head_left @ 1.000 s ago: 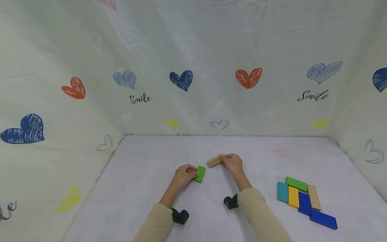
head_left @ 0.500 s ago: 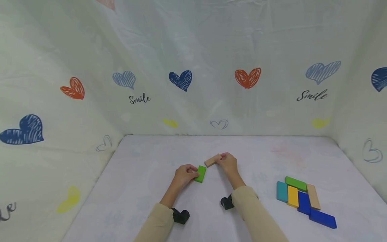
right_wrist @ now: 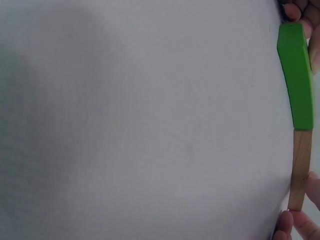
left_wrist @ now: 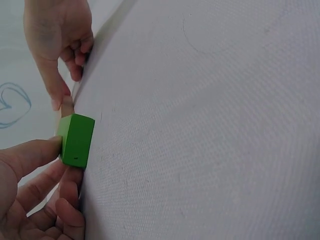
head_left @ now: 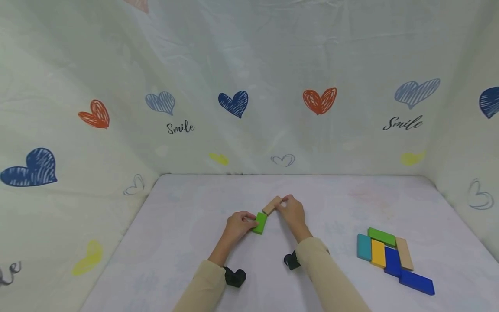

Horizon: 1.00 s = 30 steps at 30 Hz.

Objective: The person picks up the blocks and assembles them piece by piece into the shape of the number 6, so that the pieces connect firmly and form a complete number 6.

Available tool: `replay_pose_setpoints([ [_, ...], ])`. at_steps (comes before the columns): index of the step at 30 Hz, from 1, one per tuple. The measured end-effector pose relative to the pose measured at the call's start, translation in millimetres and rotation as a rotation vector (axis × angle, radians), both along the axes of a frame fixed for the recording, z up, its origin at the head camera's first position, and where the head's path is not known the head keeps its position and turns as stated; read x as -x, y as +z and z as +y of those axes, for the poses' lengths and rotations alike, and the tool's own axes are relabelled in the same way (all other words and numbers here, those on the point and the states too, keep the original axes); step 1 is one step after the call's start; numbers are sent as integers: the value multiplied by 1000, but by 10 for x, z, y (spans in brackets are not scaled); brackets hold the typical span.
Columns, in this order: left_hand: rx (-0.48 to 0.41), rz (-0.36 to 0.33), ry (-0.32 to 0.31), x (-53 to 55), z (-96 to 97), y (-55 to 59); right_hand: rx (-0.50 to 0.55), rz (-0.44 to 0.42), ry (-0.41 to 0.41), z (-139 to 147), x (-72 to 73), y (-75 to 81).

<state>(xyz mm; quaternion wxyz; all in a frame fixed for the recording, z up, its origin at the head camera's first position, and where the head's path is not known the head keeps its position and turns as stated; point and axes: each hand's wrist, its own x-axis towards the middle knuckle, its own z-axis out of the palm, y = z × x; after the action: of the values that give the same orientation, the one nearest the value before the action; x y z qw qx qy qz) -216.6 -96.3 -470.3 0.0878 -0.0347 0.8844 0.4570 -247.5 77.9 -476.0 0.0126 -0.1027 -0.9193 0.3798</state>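
Observation:
A green wooden block (head_left: 260, 223) lies on the table, pinched between the thumb and fingers of my left hand (head_left: 238, 225). Just beyond its far end lies a plain wood block (head_left: 271, 206), whose outer end my right hand (head_left: 292, 211) pinches. In the right wrist view, the near end of the plain block (right_wrist: 301, 160) appears to meet the end of the green block (right_wrist: 299, 82), the two nearly in line. From the left wrist, the green block (left_wrist: 77, 141) hides most of the plain one.
At the table's right lies a group of flat blocks: teal (head_left: 364, 247), yellow (head_left: 377, 253), green (head_left: 381, 237), plain wood (head_left: 404, 253) and two blue, one (head_left: 416, 282) jutting toward the front right. A patterned cloth wall (head_left: 265, 130) rises behind the white table (head_left: 175, 242).
My right hand has moved left, bringing the plain block up to the green block's far end and turning it steeper. My left hand and the green block have shifted slightly right.

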Motion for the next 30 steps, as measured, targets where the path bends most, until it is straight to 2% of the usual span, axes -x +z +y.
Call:
replay_pose_setpoints([
  [15,17,4,-2,-7,7,-18,-107,-65,43,-24,34,47],
  [30,3,5,-13,-18,3,-24,-128,-76,34,-47,33,38],
])
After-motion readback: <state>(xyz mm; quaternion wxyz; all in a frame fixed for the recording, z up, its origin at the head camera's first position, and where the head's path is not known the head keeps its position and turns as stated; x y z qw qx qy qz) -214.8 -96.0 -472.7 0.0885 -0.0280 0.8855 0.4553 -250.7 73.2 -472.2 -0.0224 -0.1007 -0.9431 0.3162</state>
